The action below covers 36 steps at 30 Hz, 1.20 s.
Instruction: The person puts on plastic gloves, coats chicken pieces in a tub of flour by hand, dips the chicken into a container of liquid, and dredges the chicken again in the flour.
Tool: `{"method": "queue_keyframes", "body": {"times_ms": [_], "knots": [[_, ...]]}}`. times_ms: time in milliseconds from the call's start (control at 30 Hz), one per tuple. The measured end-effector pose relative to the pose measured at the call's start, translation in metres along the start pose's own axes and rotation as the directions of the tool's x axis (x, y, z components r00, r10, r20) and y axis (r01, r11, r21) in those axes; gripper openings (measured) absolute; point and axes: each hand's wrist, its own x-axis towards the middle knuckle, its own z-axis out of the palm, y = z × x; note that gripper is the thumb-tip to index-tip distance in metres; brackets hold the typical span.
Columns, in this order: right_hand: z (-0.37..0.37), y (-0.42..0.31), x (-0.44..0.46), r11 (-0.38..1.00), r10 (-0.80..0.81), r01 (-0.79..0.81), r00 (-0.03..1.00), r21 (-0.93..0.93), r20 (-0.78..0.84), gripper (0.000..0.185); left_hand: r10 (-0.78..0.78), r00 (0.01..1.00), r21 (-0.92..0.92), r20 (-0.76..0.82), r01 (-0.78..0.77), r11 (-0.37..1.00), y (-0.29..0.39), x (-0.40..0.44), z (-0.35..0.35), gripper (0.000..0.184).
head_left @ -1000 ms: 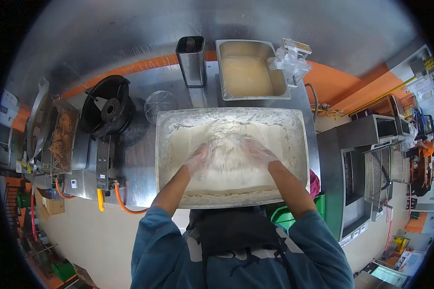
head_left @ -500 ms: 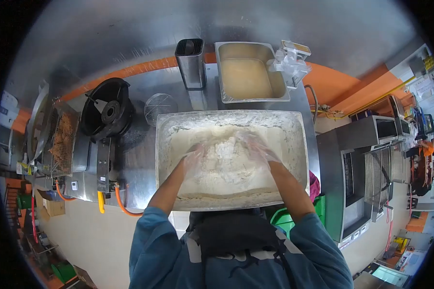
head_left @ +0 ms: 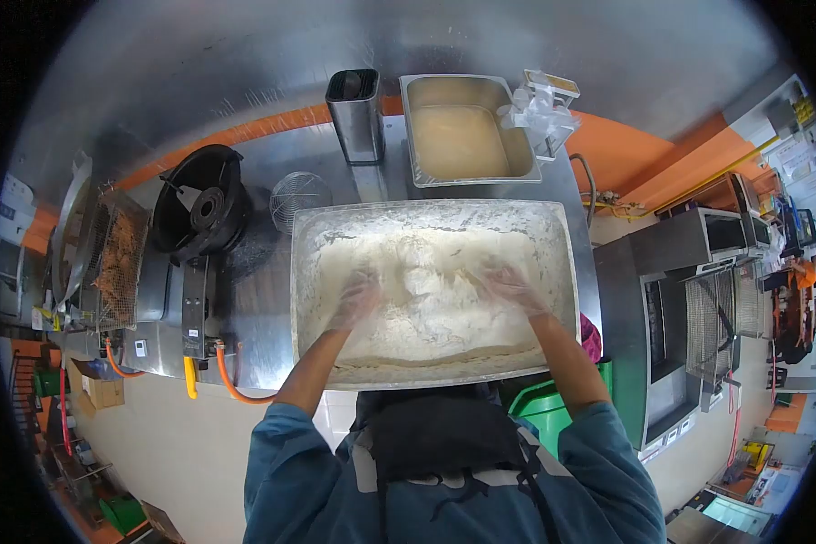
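A wide metal tray [head_left: 301, 299] holds pale flour [head_left: 435, 331], heaped into a lumpy mound [head_left: 419, 276] in the middle. Whether anything lies under that mound I cannot see. My left hand [head_left: 361, 295], in a clear plastic glove, is at the mound's left side with its fingers loosely stretched and dusted white. On the other side, my right hand [head_left: 508, 283], gloved the same way, has its fingers apart and angled inward. Both hands look slightly blurred, and neither shows anything held.
Behind the tray stand a steel container [head_left: 355, 118] with a black slotted top and a deep pan [head_left: 410, 136] of tan liquid. A round wire strainer [head_left: 299, 201] and a black pot [head_left: 199, 204] are leftward. Fried food fills a wire basket [head_left: 118, 263]. A green bin [head_left: 544, 408] stands below.
My hands have drawn apart and back from the mound, the right one moving outward to the right. The flour between them is spread differently. The view has shifted slightly.
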Motion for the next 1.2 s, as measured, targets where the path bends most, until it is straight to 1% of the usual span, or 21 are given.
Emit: {"method": "queue_keyframes", "body": {"times_ms": [33,67,100,167,200,300,367,433,533,600,667,767,833,867,900,967,1000,1033,1100,1167,1200], "knots": [[-0.012,0.064,0.006,0.972,-0.053,0.030,0.994,0.234,0.091,0.042,-0.001,1.000,0.059,0.007,0.001,0.998,-0.002,-0.006,-0.001,0.028],[-0.017,0.098,0.009,0.889,-0.127,0.036,0.977,0.456,0.170,0.043,0.002,1.000,0.111,0.012,-0.003,0.994,-0.002,-0.012,0.000,0.028],[-0.007,0.089,0.008,0.947,-0.103,0.048,0.982,0.318,0.156,0.043,0.008,1.000,0.145,0.027,-0.012,0.989,-0.001,-0.018,0.004,0.028],[0.021,0.054,0.008,0.998,-0.060,0.058,0.992,0.021,0.111,0.043,0.024,0.997,0.070,0.067,-0.028,0.997,0.007,-0.025,0.018,0.028],[0.030,0.039,0.009,0.998,-0.033,0.038,0.995,-0.043,0.097,0.043,0.035,0.996,0.024,0.081,-0.037,0.999,0.013,-0.028,0.024,0.028],[0.050,0.017,0.017,1.000,-0.017,0.017,0.997,-0.010,0.074,0.044,0.064,0.991,-0.169,0.114,-0.044,0.985,0.029,-0.033,0.038,0.027],[0.047,0.009,0.017,0.999,-0.018,0.014,0.998,0.051,0.068,0.045,0.099,0.989,-0.204,0.113,-0.074,0.976,0.032,-0.039,0.034,0.027],[0.031,0.003,0.011,0.996,-0.021,0.012,0.996,0.092,0.088,0.046,0.118,0.988,-0.128,0.097,-0.105,0.986,0.028,-0.043,0.019,0.027],[0.015,-0.001,-0.001,0.999,0.040,-0.041,0.984,0.004,0.172,0.047,0.116,0.984,0.077,0.135,-0.127,0.989,0.021,-0.048,0.001,0.026],[0.028,-0.003,-0.003,0.990,0.103,-0.083,0.977,-0.117,0.186,0.048,0.128,0.976,0.074,0.176,-0.143,0.987,0.025,-0.053,0.003,0.026],[0.048,0.000,0.000,0.988,0.098,-0.073,0.977,-0.134,0.189,0.049,0.146,0.966,-0.050,0.213,-0.138,0.989,0.031,-0.056,0.016,0.026],[0.072,0.026,0.023,0.996,0.006,-0.017,0.990,0.083,0.139,0.051,0.172,0.962,-0.271,0.212,-0.111,0.956,0.042,-0.049,0.030,0.026],[0.068,0.065,0.046,0.917,-0.085,0.036,0.991,0.397,0.106,0.052,0.184,0.967,-0.299,0.179,-0.125,0.946,0.041,-0.041,0.029,0.025],[0.059,0.094,0.058,0.824,-0.140,0.053,0.984,0.564,0.113,0.053,0.197,0.968,-0.261,0.158,-0.151,0.954,0.039,-0.037,0.021,0.025],[0.052,0.051,0.038,0.898,-0.056,0.015,0.995,0.440,0.082,0.050,0.209,0.968,-0.173,0.136,-0.184,0.967,0.035,-0.035,0.013,0.025],[0.037,-0.033,0.002,0.979,0.101,-0.100,0.995,0.175,0.001,0.045,0.196,0.972,0.120,0.131,-0.212,0.970,0.029,-0.038,-0.004,0.025],[0.026,-0.011,0.003,0.979,-0.004,-0.034,0.982,0.200,0.187,0.050,0.169,0.973,0.220,0.159,-0.201,0.954,0.026,-0.044,-0.010,0.025],[0.026,-0.012,-0.004,0.995,0.032,-0.056,0.964,0.083,0.264,0.050,0.142,0.971,0.263,0.192,-0.190,0.946,0.024,-0.053,-0.010,0.025],[0.045,-0.015,-0.010,0.981,0.148,-0.104,0.948,-0.166,0.283,0.051,0.115,0.962,0.219,0.248,-0.172,0.961,0.026,-0.068,0.003,0.025],[0.067,-0.010,-0.001,0.986,0.129,-0.096,0.957,-0.136,0.261,0.052,0.114,0.963,0.030,0.243,-0.125,0.992,0.031,-0.070,0.023,0.025],[0.076,-0.005,0.007,0.993,0.107,-0.094,0.964,-0.066,0.244,0.052,0.103,0.970,-0.086,0.220,-0.086,0.993,0.033,-0.065,0.032,0.024]]}}
